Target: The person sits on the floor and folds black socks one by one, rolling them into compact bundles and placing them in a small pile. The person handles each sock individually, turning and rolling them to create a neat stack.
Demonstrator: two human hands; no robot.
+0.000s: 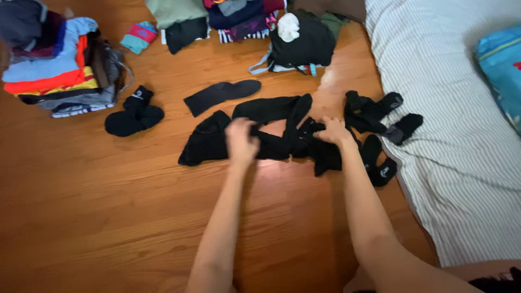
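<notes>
A long black garment [271,127], like tights or leggings, lies spread across the wooden floor [108,217]. My left hand [240,140] is closed on its middle part. My right hand [332,131] grips a bunched part of the same garment further right. A single flat black sock [220,95] lies just beyond the garment. Several black socks [380,119] sit in a loose heap to the right of my right hand, beside the mattress.
A striped white mattress [450,135] fills the right side, with a blue pillow [502,70] on it. A stack of folded clothes [54,65] stands far left, a balled black sock pair [134,115] beside it. More clothes piles [239,19] and a black bag [304,43] lie at the back.
</notes>
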